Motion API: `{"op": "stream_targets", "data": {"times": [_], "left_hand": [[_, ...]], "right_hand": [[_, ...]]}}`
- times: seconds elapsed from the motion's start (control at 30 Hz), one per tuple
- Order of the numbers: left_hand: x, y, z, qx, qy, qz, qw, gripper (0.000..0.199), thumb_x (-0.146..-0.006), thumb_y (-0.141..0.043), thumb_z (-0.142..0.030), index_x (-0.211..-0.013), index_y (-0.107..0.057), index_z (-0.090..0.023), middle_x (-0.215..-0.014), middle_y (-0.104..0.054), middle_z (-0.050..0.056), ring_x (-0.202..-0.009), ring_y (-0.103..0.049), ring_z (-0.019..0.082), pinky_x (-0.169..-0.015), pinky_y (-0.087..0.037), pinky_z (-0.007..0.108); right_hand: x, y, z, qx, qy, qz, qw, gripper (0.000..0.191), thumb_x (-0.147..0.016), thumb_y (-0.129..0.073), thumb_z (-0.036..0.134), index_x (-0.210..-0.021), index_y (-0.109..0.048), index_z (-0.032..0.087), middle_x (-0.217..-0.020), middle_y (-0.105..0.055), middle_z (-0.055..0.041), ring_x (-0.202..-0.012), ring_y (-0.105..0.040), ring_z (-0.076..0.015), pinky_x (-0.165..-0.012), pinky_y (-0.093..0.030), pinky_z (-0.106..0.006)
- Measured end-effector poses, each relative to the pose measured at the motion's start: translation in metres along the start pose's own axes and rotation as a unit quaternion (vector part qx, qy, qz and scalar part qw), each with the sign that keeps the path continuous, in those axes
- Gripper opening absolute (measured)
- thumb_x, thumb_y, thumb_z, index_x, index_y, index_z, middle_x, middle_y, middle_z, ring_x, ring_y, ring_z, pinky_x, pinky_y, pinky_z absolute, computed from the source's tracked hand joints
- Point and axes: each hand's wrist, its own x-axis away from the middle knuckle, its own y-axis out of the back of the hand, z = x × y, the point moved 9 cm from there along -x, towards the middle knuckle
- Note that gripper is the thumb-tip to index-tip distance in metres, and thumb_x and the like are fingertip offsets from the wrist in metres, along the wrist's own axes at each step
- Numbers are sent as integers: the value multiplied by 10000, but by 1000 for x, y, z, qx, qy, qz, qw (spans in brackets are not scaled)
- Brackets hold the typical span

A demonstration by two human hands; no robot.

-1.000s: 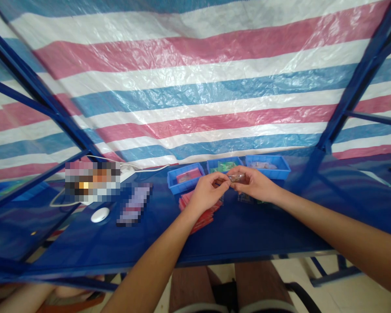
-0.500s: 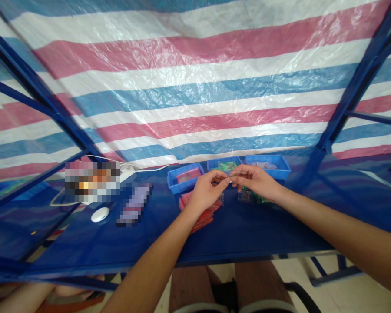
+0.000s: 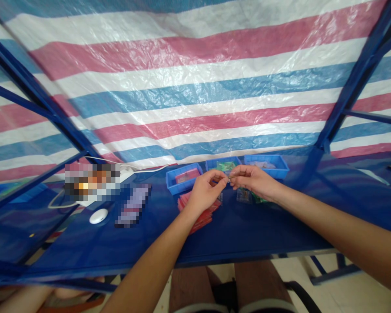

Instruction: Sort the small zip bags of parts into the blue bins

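My left hand (image 3: 208, 191) is pinched closed above a pile of red packets (image 3: 203, 219). Its fingertips meet those of my right hand (image 3: 254, 180), which is also pinched. Something small sits between the fingertips, too tiny to make out. Beyond the hands stand three blue bins: the left one (image 3: 174, 188) with red packets, the middle one with green packets (image 3: 225, 166), the right one (image 3: 282, 172) with clear, pale packets. Beneath my right hand lie a clear packet with dark contents (image 3: 244, 195) and some green packets, partly covered by it.
To the left on the blue table (image 3: 247, 239) are a white round object (image 3: 98, 216), a blurred-out flat item (image 3: 133, 206) and a white power strip with cables (image 3: 127, 174). Blue metal posts flank a striped sheet (image 3: 195, 100). Another person's arm (image 3: 29, 298) shows at lower left.
The view has shifted slightly, moving the table items a little to the left. Both hands stay fingertip to fingertip, with only slight finger movement.
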Motion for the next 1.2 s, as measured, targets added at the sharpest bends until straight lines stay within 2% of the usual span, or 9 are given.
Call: {"op": "stream_targets", "data": {"times": [0.33,0.57,0.8,0.87,0.9,0.97,1.03,1.13,1.2], "left_hand": [[1,-1,2,-12,-10,4,1000,194,-955,-679,-350,-1003,-738,-172,-938,-759,50,-851,-697,178,-789,-540,271],[1,1,4,-9,-4,-6,1000,222,-954,-685,-379,-1005,-744,-172,-941,-764,56,-857,-702,184,-782,-551,272],[-2,4,12,-15,11,-8,1000,228,-976,-645,-378,-1042,-733,-178,-926,-756,50,-831,-702,182,-745,-548,275],[-1,5,6,-53,-5,-3,999,188,-983,-621,-332,-1027,-728,-183,-916,-752,44,-823,-701,179,-745,-542,277],[-1,5,1,-83,-22,3,996,161,-980,-613,-297,-1013,-725,-187,-915,-750,41,-824,-699,178,-753,-538,281],[1,3,-11,-157,-66,20,985,110,-959,-612,-223,-975,-716,-194,-918,-743,37,-840,-693,182,-782,-527,295],[4,0,-19,-216,-100,35,970,101,-946,-610,-183,-946,-709,-199,-928,-734,38,-870,-688,193,-817,-517,313],[5,-1,-19,-254,-115,49,959,118,-957,-594,-174,-946,-708,-207,-942,-729,41,-902,-687,204,-853,-516,325],[5,-2,-17,-263,-113,55,957,123,-963,-589,-177,-956,-707,-212,-954,-728,43,-911,-689,207,-862,-520,326]], "right_hand": [[-1,-1,-1,17,4,25,1000,253,-796,-888,329,-964,-764,187,-849,-751,-21,-746,-668,-148,-748,-544,-299],[0,0,-1,-3,-5,-8,1000,291,-755,-916,374,-919,-766,187,-825,-728,-20,-749,-656,-153,-719,-542,-299],[-2,19,21,94,55,-68,992,370,-774,-884,494,-929,-711,206,-814,-719,-18,-663,-635,-162,-659,-545,-325],[0,30,39,190,106,-97,971,341,-836,-824,505,-994,-717,222,-873,-738,-41,-699,-658,-193,-657,-552,-345],[3,36,51,253,141,-115,950,318,-879,-782,491,-1053,-728,230,-926,-749,-56,-740,-674,-211,-670,-558,-357],[11,45,76,398,218,-155,878,308,-959,-684,424,-1204,-749,249,-998,-738,-77,-817,-686,-239,-748,-574,-394],[16,54,90,502,256,-173,808,327,-1010,-578,345,-1265,-760,251,-1069,-721,-103,-887,-694,-264,-833,-582,-429],[16,73,95,597,253,-194,737,354,-994,-566,299,-1268,-769,207,-1108,-713,-138,-1058,-689,-324,-984,-557,-483],[8,79,85,631,220,-151,729,349,-953,-636,338,-1238,-778,196,-1136,-729,-140,-1060,-700,-334,-1017,-550,-493]]}}
